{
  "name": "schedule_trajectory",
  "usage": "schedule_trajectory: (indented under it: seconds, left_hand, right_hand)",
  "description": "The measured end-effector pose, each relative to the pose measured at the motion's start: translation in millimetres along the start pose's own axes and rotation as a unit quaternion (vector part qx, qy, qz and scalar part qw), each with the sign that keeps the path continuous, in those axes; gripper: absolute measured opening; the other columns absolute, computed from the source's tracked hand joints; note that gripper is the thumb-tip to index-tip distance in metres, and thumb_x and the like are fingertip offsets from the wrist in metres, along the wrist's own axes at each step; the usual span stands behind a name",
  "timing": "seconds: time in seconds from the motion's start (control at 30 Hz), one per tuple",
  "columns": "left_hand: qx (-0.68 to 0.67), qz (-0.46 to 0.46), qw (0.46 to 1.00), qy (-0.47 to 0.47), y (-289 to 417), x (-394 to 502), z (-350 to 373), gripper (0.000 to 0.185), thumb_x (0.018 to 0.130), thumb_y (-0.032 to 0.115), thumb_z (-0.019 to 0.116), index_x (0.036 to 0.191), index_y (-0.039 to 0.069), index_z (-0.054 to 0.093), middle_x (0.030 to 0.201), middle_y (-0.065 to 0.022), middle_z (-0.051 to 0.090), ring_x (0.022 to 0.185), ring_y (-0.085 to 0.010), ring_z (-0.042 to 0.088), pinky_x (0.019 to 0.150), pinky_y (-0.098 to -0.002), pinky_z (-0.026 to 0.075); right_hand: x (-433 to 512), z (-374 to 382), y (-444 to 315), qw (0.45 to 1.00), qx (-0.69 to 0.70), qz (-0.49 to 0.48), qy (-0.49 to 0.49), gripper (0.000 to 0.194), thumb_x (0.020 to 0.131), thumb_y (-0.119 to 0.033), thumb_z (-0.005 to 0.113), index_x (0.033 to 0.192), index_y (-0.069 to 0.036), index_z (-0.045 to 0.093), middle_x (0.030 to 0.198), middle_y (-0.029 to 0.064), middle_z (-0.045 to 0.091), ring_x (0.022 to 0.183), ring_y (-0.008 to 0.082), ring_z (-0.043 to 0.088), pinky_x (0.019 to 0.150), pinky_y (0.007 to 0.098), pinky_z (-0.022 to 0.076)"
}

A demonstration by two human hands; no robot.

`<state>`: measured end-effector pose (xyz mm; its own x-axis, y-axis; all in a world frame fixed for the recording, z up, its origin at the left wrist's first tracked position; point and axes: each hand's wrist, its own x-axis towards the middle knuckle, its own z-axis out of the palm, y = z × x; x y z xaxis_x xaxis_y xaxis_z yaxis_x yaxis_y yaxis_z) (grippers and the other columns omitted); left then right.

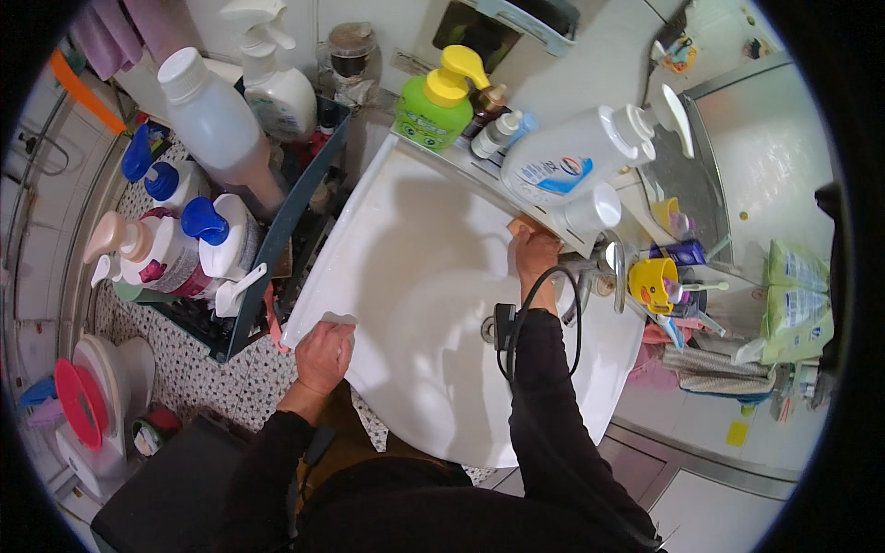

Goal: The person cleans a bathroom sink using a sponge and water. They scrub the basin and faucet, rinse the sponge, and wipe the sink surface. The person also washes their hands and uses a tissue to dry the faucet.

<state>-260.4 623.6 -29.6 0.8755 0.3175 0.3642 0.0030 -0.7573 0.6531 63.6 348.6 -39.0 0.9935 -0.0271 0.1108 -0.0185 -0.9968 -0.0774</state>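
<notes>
My right hand (537, 257) reaches to the back of the white ceramic washbasin (429, 242), its fingers on an orange-brown block, perhaps a sponge (523, 223), beside the shelf edge. The chrome faucet (612, 263) stands just right of that hand. My left hand (325, 354) rests at the basin's front left rim, its fingers curled; whether anything is under them is hidden. A black cable (529, 304) loops over my right wrist. Above the right hand, on the narrow shelf, stand a large white pump bottle (560, 162) and a green pump bottle with a yellow top (434, 107).
A dark green rack (290, 207) full of pump bottles stands left of the basin. A yellow duck cup (651, 285) with toothbrushes is right of the faucet. A toilet (114, 387) and a black box-like surface (173, 477) lie lower left.
</notes>
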Motion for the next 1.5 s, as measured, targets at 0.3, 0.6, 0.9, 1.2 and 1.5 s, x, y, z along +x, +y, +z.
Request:
schedule_trajectory:
  seconds: [0.3, 0.6, 0.9, 1.2, 1.5]
  left_hand:
    - [-0.024, 0.023, 0.999, 0.026, -4, 2, 0, 0.019, 0.074, 0.004, 0.067, 0.093, 0.009, 0.065, 0.082, -0.0066, 0.057, 0.07, -0.0256, 0.061, 0.06, -0.0349, 0.051]
    - [-0.03, 0.014, 0.999, 0.023, -6, 5, -4, 0.022, 0.069, 0.003, 0.067, 0.09, 0.011, 0.065, 0.078, -0.0037, 0.055, 0.069, -0.0219, 0.06, 0.057, -0.0321, 0.05]
    - [-0.044, -0.003, 0.999, 0.013, -7, -1, -6, 0.022, 0.071, 0.005, 0.068, 0.093, 0.011, 0.067, 0.082, -0.005, 0.06, 0.069, -0.0247, 0.062, 0.056, -0.0346, 0.052]
    - [-0.047, 0.001, 0.999, 0.017, -11, -5, -2, 0.025, 0.071, 0.006, 0.068, 0.096, 0.012, 0.065, 0.081, -0.0046, 0.059, 0.069, -0.0237, 0.062, 0.057, -0.0344, 0.052]
    - [-0.051, -0.013, 0.999, 0.013, -5, -5, -6, 0.022, 0.074, 0.003, 0.067, 0.095, 0.011, 0.064, 0.081, -0.006, 0.059, 0.07, -0.0274, 0.061, 0.057, -0.0369, 0.052]
  right_hand:
    - [-27, -16, -90, 0.998, 0.065, 0.007, 0.02, 0.066, 0.082, -0.046, 0.057, 0.122, 0.005, 0.05, 0.124, 0.0312, 0.05, 0.112, 0.0405, 0.054, 0.092, 0.0434, 0.0475]
    - [-33, 9, -203, 0.966, 0.178, -0.186, -0.019, 0.057, 0.076, -0.035, 0.071, 0.117, -0.002, 0.05, 0.11, 0.0198, 0.061, 0.095, 0.0375, 0.062, 0.084, 0.045, 0.0501]
    - [2, -10, -205, 0.835, 0.486, -0.174, -0.192, 0.041, 0.077, -0.015, 0.067, 0.115, -0.005, 0.058, 0.104, 0.0156, 0.065, 0.094, 0.0332, 0.063, 0.086, 0.0375, 0.049]
    - [-13, 11, -235, 0.881, 0.327, -0.338, -0.054, 0.043, 0.086, -0.025, 0.06, 0.122, -0.003, 0.053, 0.124, 0.0178, 0.054, 0.115, 0.0366, 0.052, 0.097, 0.0404, 0.042]
    - [-36, -11, -190, 0.873, 0.173, -0.451, -0.068, 0.03, 0.083, -0.015, 0.062, 0.112, -0.008, 0.058, 0.114, 0.0159, 0.055, 0.109, 0.0358, 0.051, 0.09, 0.0421, 0.0454]
